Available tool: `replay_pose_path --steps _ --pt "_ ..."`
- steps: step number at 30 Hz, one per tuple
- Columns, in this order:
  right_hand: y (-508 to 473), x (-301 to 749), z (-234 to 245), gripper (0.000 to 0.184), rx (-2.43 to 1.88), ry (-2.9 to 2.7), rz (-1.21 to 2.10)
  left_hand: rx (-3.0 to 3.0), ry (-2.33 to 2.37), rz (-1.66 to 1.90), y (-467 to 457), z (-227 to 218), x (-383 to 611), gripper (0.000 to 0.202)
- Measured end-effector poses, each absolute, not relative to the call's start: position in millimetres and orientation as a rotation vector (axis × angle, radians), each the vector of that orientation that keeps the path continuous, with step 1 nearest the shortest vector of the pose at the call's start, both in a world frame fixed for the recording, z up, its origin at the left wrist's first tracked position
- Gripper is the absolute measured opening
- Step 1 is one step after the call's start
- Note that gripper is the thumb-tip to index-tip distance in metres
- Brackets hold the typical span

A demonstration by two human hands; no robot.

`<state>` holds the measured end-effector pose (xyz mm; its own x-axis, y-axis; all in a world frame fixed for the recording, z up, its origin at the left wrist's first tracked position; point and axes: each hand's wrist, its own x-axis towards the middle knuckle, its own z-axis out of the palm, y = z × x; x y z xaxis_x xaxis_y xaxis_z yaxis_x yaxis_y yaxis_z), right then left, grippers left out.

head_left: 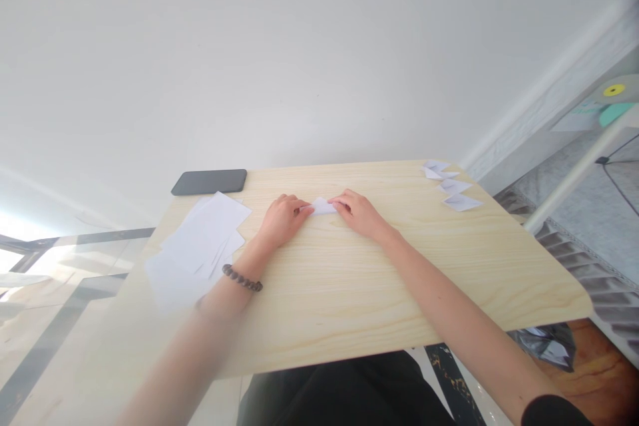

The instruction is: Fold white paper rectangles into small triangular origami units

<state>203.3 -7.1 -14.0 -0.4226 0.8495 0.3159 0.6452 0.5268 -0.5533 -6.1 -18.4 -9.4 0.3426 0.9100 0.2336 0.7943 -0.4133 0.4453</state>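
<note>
A small folded white paper [323, 206] lies at the middle of the wooden table, between my two hands. My left hand [285, 216] pinches its left end between thumb and fingers. At the right end, my right hand [358, 212] grips the paper the same way, fingertips closed on its edge. The exact folds are too small to make out, and the fingers cover both ends. A beaded bracelet [242, 277] circles my left wrist.
Loose white paper sheets [200, 239] overlap on the left of the table [339, 306]. Behind them lies a dark flat phone-like slab [210, 182]. Several folded paper pieces [462, 202] sit at the back right. A white wall [319, 66] rises behind the table. A dark plastic bag [546, 345] rests below, right.
</note>
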Motion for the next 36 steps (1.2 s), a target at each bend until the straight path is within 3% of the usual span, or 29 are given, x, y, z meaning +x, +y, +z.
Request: replay_pose_path --steps 36 --pt "-8.1 202.8 -13.2 0.020 -1.293 -2.169 0.481 2.234 1.649 0.688 -20.0 -4.0 -14.0 0.027"
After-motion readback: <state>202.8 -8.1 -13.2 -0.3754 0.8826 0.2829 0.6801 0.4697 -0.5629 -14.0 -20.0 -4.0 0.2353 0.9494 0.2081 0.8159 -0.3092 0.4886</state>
